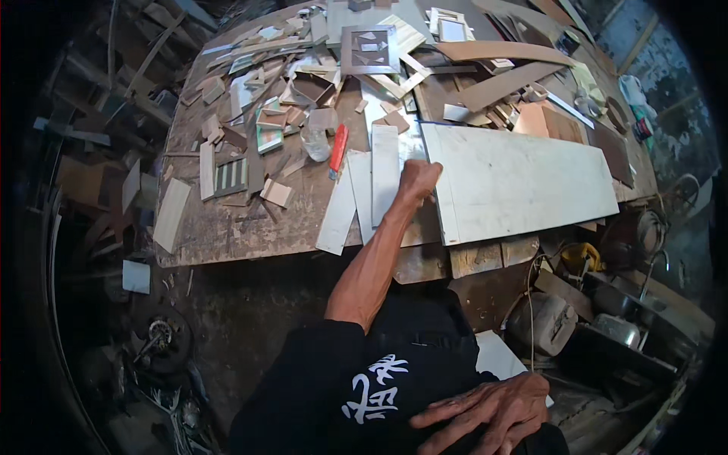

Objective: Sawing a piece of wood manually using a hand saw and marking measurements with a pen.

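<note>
White board [523, 178]: flat on the surface [246, 235], at its near edge. Your left grip [421, 180]: by the board's left end, fingers curled together; anything clamped, cannot tell. Your right grip [497, 413]: nearer you than the board, fingers apart. Risk: one-sided pulling could slide the board off.
</note>
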Available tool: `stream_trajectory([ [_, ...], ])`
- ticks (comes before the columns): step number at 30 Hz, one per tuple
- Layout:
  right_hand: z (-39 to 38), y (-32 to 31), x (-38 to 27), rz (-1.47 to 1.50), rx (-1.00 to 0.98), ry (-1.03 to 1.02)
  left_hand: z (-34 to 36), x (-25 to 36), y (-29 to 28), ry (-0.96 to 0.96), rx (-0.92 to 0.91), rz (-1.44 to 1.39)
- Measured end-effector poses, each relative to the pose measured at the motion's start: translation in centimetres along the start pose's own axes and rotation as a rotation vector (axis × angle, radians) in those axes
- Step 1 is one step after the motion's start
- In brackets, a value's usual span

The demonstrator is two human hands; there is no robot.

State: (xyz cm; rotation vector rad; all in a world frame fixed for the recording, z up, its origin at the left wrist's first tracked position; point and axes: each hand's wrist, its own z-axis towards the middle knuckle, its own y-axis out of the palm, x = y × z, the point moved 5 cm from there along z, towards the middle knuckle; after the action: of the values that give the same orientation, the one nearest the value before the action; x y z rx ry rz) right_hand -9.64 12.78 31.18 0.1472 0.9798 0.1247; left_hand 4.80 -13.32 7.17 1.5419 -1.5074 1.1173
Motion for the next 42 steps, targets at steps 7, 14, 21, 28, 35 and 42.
stream_trajectory([
  [7,-3.0,-2.1,1.7,0.253,0.053,0.07,1.9,-3.5,0.7,0.037,0.04,0.185],
  [14,-4.9,-6.2,3.4,0.104,0.215,0.408,1.6,-5.5,-0.1,0.019,0.022,0.395],
  [21,-6.9,-9.8,3.7,-0.071,0.433,0.446,0.2,-3.8,-0.2,-0.041,0.035,0.618],
  [28,-8.6,-12.7,3.5,-0.19,0.584,0.657,-3.6,-1.0,-3.8,0.15,0.571,0.831],
  [35,-9.7,-14.6,5.0,-0.124,0.734,0.797,-3.1,-3.5,-4.5,0.015,0.568,0.936],
  [42,-11.2,-16.3,5.6,-0.223,0.737,0.896,-5.4,-2.1,-7.3,0.198,0.695,0.789],
])
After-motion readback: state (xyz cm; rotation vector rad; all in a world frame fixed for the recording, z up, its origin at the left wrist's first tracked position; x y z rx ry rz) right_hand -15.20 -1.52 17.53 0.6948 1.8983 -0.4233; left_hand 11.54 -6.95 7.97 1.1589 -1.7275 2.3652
